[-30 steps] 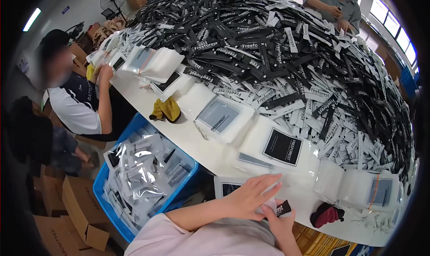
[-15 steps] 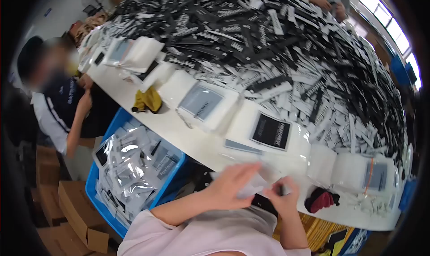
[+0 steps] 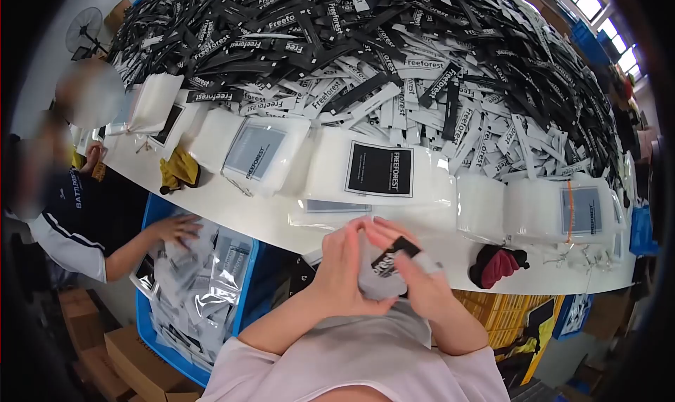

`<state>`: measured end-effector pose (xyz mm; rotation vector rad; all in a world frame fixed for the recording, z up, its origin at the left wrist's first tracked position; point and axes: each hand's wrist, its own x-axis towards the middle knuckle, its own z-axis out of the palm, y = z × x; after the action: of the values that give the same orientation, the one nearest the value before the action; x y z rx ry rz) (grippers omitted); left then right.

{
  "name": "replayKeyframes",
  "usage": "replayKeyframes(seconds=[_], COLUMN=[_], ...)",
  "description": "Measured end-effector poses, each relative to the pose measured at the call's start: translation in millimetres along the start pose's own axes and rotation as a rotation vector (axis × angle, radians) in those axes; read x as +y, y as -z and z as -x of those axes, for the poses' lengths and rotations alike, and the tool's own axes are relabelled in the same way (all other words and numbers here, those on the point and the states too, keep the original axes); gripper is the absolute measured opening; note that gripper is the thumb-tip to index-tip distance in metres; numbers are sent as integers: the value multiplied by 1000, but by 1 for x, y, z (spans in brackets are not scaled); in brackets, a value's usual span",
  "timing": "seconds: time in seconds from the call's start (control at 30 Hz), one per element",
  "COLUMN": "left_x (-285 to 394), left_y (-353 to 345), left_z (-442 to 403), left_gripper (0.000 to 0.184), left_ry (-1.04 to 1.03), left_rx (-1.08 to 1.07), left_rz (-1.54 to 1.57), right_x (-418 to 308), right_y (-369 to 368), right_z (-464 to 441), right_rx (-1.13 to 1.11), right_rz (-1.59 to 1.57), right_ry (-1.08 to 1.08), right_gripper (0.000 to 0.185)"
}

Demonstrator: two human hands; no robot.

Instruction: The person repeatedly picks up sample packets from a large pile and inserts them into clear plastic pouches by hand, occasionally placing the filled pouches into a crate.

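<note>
Close to my body, over the table's front edge, my left hand (image 3: 344, 272) curls round one side of a translucent plastic bag (image 3: 371, 281). My right hand (image 3: 420, 279) grips a black strip with white lettering (image 3: 386, 260) against the bag's other side. The strip lies at or partly inside the bag; which one I cannot tell. Just beyond my fingers lies a stack of clear bags with a black FREEFOREST print (image 3: 380, 170). A grey-printed bag (image 3: 330, 206) pokes out below that stack.
A heap of black and white Freeforest strips (image 3: 295, 43) covers the table's back. More bag stacks (image 3: 256, 149) line the front. A yellow pouch (image 3: 179, 169) and dark red pouch (image 3: 498, 265) lie there. Left, a co-worker's hand (image 3: 176, 231) reaches into a blue bin (image 3: 252, 282) of filled bags.
My hands have come together round the bag, and the black strip now shows at it. The co-worker's hand has moved down into the blue bin. My view has shifted.
</note>
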<state>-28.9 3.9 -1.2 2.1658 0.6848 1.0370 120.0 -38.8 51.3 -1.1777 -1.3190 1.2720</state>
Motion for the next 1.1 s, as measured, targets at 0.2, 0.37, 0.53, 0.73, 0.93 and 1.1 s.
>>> replayKeyframes(seconds=[0.2,0.37,0.53,0.73,0.93,1.1], left_x=[3,11,9,13,7,4], left_y=[9,15,32,35,29,45], left_z=[-2,-6,-4,-5,0,10], left_gripper=[120,110,98,70,19,16], left_ry=[28,-113,373,617,478,395], left_rx=[-99,-253,-297,-213,-102,-124], left_rz=[-99,-159,388,564,678,545], right_x=[0,12,14,11,19,27], right_y=[9,13,25,7,8,3], right_z=[14,14,11,7,20,10], right_rx=[185,-131,-217,409,117,30], right_rz=[654,751,665,548,197,288], right_ry=[341,340,370,421,74,121], right_gripper=[39,28,27,25,10,12])
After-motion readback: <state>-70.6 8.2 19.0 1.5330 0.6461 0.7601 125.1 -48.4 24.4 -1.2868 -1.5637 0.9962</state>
